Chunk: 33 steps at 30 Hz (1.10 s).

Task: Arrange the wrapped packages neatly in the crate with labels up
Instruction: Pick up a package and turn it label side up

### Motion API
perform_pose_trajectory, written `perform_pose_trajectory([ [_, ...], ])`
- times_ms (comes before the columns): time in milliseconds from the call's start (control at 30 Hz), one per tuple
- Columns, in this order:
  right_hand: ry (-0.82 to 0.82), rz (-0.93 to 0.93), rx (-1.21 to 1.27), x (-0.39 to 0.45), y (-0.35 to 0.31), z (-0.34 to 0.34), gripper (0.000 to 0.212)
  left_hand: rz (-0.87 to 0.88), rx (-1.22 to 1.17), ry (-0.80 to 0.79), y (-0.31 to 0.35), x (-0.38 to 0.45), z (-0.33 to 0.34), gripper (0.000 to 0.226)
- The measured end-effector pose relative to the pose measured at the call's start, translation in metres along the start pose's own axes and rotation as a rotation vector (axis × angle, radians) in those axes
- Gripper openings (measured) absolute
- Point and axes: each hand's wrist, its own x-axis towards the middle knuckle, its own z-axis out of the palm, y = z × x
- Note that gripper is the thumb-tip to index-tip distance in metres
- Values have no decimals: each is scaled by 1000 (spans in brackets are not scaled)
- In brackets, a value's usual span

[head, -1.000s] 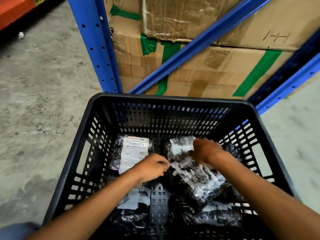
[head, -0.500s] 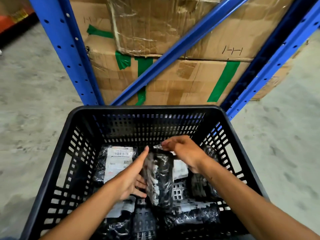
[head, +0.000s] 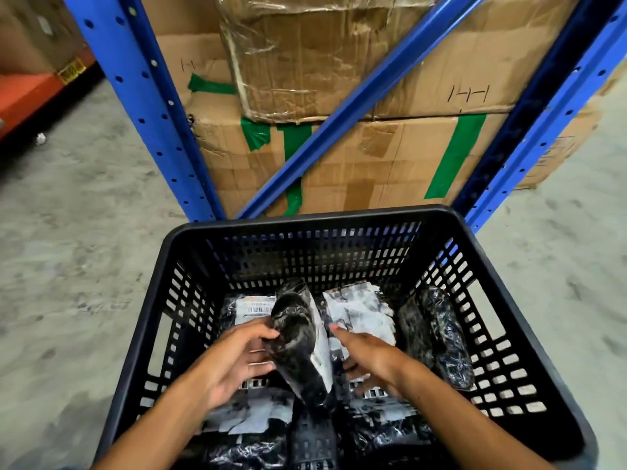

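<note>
A black slatted plastic crate [head: 305,225] stands on the floor and holds several clear-wrapped black packages. One wrapped package [head: 300,344] stands on edge in the crate's middle, tilted, its white label side facing right. My left hand [head: 234,361] grips its left side. My right hand [head: 369,357] is just right of it with fingers spread, its contact with the package unclear. A labelled package [head: 252,308] lies label up at the back left. Another labelled package [head: 363,310] lies at the back centre. A dark package [head: 437,337] leans along the right wall.
Blue steel rack uprights [head: 135,96] and a diagonal brace [head: 356,106] stand right behind the crate, with taped cardboard boxes [head: 373,157] stacked inside. Bare concrete floor [head: 68,266] lies on both sides. An orange rack beam [head: 30,93] is at far left.
The held package has been raised and turned on edge between my hands. My right hand has slid from its top down to its right side. The camera has tilted up.
</note>
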Motion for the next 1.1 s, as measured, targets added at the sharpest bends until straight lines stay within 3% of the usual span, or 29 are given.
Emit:
perform_pose_trajectory([
  [67,-80,-44,103,2,-3,8,80,54,-45,-40,1,2,-10,65],
  [167,-72,-126,180,7,-5,13,104,93,-154,-104,5,2,-25,99],
  [200,-72,-144,226,7,-4,13,112,95,-195,-122,6,1,-28,101],
  [267,-51,-195,352,4,-4,15,121,109,-238,-141,8,-6,-26,82],
  [400,108,-348,345,-8,-11,12,114,167,-44,-38,20,-9,-24,60],
  [533,148,-389,262,-7,-17,6,103,104,473,56,22,-12,-11,94],
  [600,122,-360,227,-6,-16,8,94,73,620,142,11,-3,-9,99],
  [733,85,-336,151,-4,-16,10,87,28,557,144,1,0,-18,99],
  [967,74,-331,66,14,-41,27,78,65,474,282,3,11,-30,90],
  [1100,60,-325,-44,44,-58,48,90,179,764,455,10,26,-30,58],
])
